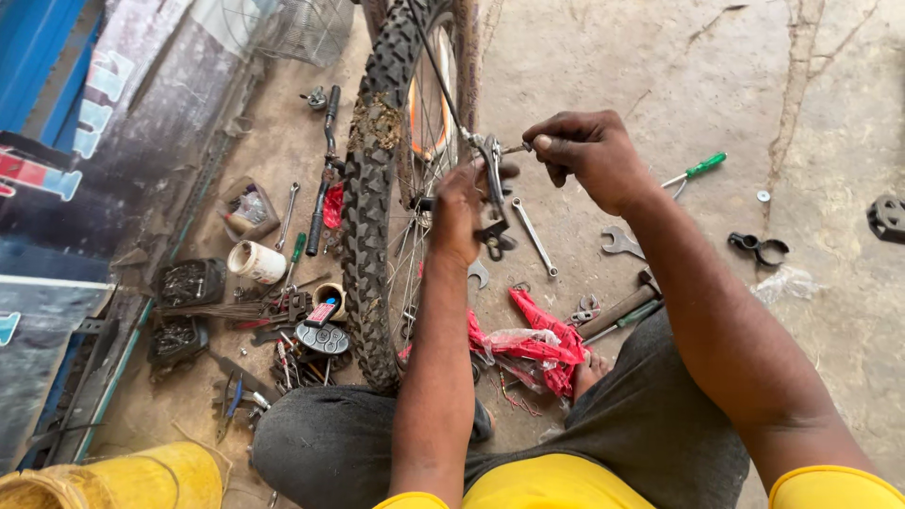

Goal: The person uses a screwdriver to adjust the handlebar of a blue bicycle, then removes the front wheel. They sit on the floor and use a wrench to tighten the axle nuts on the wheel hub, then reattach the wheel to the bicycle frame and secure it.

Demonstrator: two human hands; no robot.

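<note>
A: Where is the brake arm found?
B: Beside the wheel, between the two hands. Its long axis is seen running up and down, roughly along the tyre.

A: Left hand?
B: Closed round the brake arm from the tyre side, low on it.

A: Right hand?
B: Pinched narrow on a small fitting at the arm's top end; what is gripped cannot be made out. The fitting lies just left of the fingertips, so the right hand is the nearer.

A: Around them?
B: Spanners are noted on the floor below, well apart from both hands.
</note>
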